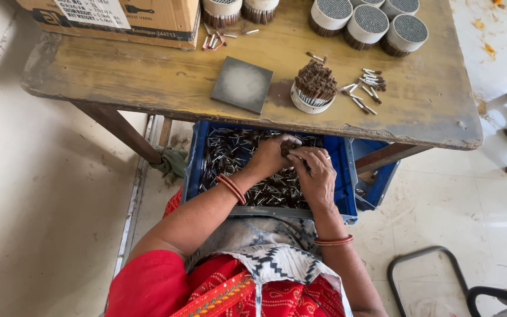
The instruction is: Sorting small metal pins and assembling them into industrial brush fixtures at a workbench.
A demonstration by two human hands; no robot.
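Head view. A seated person bends over a blue crate (342, 176) set under the near edge of a worn wooden table (148, 76); the crate is filled with small dark sticks with pale ends (230, 158). Both hands meet at the far middle of the crate. The left hand (270, 155) is curled, fingers closed around a small bunch of sticks; the right hand (315, 173) lies just beside it, fingers bent over the same bunch, touching it. How many sticks are held cannot be told.

On the table, just beyond the hands, a white ring holder (312, 97) stands packed with upright sticks; loose sticks (366, 88) lie to its right, a grey square plate (242, 85) to its left. Finished round bundles (368, 23) stand at the far edge, a cardboard box (118, 17) far left.

The step in hand appears to be gathering and aligning a handful; the next move would call for a firm, even grip lifted clear of the crate.
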